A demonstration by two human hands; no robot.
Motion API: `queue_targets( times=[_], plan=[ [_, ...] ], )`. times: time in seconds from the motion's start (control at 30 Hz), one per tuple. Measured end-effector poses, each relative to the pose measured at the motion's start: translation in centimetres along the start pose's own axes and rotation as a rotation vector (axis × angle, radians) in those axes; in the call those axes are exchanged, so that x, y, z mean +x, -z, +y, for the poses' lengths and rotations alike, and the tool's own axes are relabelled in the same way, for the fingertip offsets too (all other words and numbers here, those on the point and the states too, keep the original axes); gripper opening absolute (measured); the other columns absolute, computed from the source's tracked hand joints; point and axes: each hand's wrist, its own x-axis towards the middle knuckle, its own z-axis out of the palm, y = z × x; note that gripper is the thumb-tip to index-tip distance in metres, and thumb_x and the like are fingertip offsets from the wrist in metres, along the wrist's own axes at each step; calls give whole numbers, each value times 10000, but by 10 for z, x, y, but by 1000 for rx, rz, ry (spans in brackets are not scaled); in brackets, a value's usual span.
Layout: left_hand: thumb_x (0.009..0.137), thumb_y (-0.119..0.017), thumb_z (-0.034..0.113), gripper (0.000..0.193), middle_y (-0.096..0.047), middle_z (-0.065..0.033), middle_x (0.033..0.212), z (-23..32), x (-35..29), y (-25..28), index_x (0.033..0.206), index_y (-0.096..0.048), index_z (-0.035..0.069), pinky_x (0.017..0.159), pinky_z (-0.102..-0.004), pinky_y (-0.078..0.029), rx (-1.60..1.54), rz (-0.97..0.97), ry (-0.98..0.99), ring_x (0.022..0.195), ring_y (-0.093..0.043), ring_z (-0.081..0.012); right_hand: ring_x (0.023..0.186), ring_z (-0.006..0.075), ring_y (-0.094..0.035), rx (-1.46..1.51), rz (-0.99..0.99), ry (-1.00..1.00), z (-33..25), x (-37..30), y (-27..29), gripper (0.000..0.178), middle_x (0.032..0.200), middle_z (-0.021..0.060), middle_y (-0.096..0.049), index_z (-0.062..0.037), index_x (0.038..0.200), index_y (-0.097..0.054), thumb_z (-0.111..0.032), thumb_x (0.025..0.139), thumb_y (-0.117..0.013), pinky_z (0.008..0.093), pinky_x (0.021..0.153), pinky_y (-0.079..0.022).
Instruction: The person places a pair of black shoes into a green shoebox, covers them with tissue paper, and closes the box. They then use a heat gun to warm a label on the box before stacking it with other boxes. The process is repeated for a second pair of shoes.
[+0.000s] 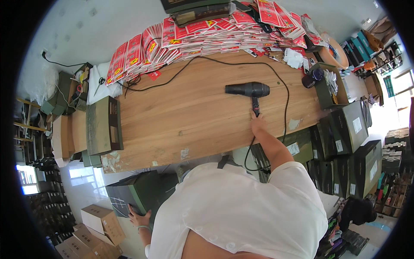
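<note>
The right hand is gripping the handle of a black hair dryer over the right half of the wooden table, the nozzle is pointing toward the table's left end, and I cannot tell whether the body is touching the tabletop. The left hand is touching a dark green box below the table's near edge, thumb and fingers showing apart, though I cannot tell whether they are pinching its edge or only resting there. With the 2 hands working far apart, the box could be slipping or tipping if that single contact is carrying its weight. The black cord is looping round the table's right half and hanging past its near edge, so a pull on the dryer could be snagging it there. Its far run is passing in front of the red booklets along the table's back, and a hard tug could be dragging some loose. If the dryer is blowing, which I cannot tell, light papers on the table could be scattering
</note>
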Motion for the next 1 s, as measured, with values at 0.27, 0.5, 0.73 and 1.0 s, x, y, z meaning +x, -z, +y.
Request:
queue_targets(
  times=[0.27, 0.5, 0.73, 1.0],
  plan=[
    [521, -832, 412, 1142, -423, -268, 1298, 83, -109, 94, 1481, -269, 162, 1008, -540, -348, -20, 232, -232, 1189, -422, -470, 1155, 368, -515, -97, -58, 108, 93, 84, 55, 661, 1379, 187, -384, -467, 1454, -255, -119, 934, -468, 449, 942, -469],
    [529, -839, 334, 1095, -326, -312, 1394, 171, -123, 164, 1460, -308, 116, 1067, -531, -319, -60, 447, -413, 1282, -353, -480, 1359, 494, -241, 41, 149, -213, 82, 139, 103, 605, 1562, 226, -43, -236, 1508, -243, -228, 958, -494, 510, 1089, -292],
    [451, -898, 319, 1043, -286, -316, 1397, 306, -68, 94, 1368, -427, 160, 1067, -550, -280, -149, 636, -725, 1296, -299, -496, 1350, 431, -317, 980, -104, 498, -58, 42, 18, 746, 1523, 231, -230, -92, 1497, -242, -419, 919, -581, 540, 1088, -301],
    [564, -849, 351, 799, -429, -166, 1331, 353, -51, -21, 1261, -519, 142, 1040, -581, -272, -222, 501, -1249, 1249, -398, -352, 1277, 257, -428, 1598, -898, 58, -112, -55, 106, 709, 1482, 123, -369, -89, 1468, -342, -593, 971, -365, 415, 1039, -367]
  ],
)
